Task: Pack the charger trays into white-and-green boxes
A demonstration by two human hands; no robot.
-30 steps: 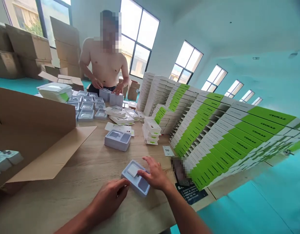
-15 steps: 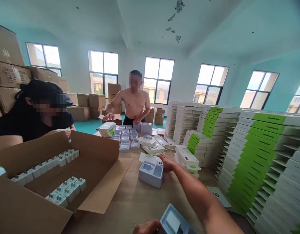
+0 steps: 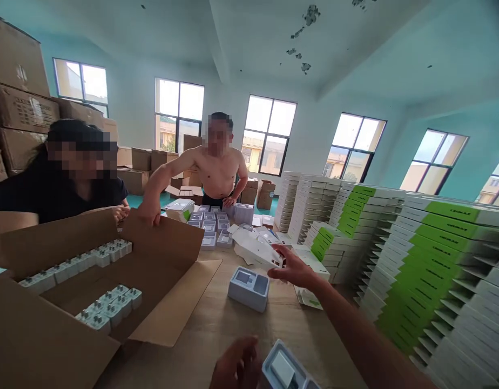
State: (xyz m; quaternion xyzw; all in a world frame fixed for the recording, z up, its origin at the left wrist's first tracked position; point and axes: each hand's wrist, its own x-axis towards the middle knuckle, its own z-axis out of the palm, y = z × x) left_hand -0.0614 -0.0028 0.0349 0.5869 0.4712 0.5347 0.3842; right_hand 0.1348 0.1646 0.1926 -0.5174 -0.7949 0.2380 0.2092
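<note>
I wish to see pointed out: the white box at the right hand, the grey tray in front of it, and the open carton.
White box point(image 3: 255, 247): head view, on its broad face.
Grey tray point(image 3: 246, 297): head view, on its near wall.
Open carton point(image 3: 168, 242): head view, inside a side wall.

Daylight enters through the windows point(image 3: 271, 132), their panes glaring nearly white, while the foreground stays dim. The carton point(image 3: 164, 240) is shadowed inside, and soft shadows lie on the table point(image 3: 201, 329). The left hand point(image 3: 235, 362) looks dark and blurred. Wide-angle distortion stretches the boxes point(image 3: 468, 302) near the right edge; pixel blocks mask two heads point(image 3: 220, 132).
</note>
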